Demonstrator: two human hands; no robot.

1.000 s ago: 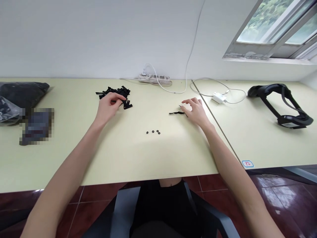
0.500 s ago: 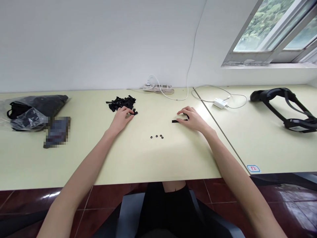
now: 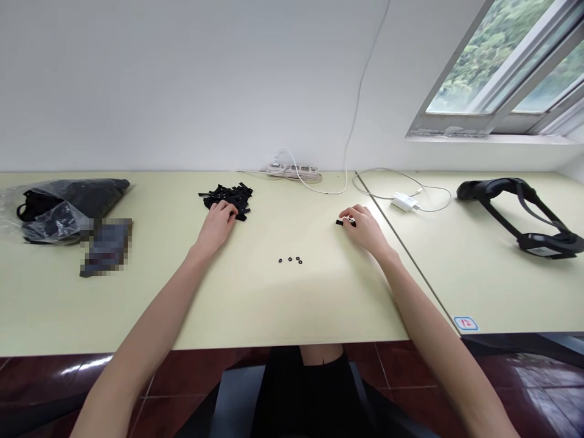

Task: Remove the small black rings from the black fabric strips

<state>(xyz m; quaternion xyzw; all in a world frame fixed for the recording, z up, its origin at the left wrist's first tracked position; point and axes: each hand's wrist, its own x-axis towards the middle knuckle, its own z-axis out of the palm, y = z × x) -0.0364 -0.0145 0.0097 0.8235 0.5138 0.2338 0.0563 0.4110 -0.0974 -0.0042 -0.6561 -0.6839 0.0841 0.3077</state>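
Black pile (image 3: 232, 194) beyond left hand (image 3: 216, 225); strip (image 3: 339, 222) at right hand (image 3: 364, 227).

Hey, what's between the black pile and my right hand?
In the head view, bare tabletop up to a black strip at your right hand; four small round pieces lie nearer you.

At the left of the pale tabletop (image 3: 255, 310), a clear plastic bag (image 3: 86, 204) with black contents lies behind a dark item (image 3: 107, 246) hidden by pixelation, while a white power strip (image 3: 292, 172) sits along the wall (image 3: 182, 85), a white cable (image 3: 358, 100) rising near it. Right of the seam are a white charger (image 3: 404, 202) with a looped cord (image 3: 435, 210), a black headset (image 3: 542, 243) and a blue-bordered label (image 3: 466, 323) at the front edge, below a window (image 3: 479, 73). Dark red tiles (image 3: 177, 413) cover the floor.
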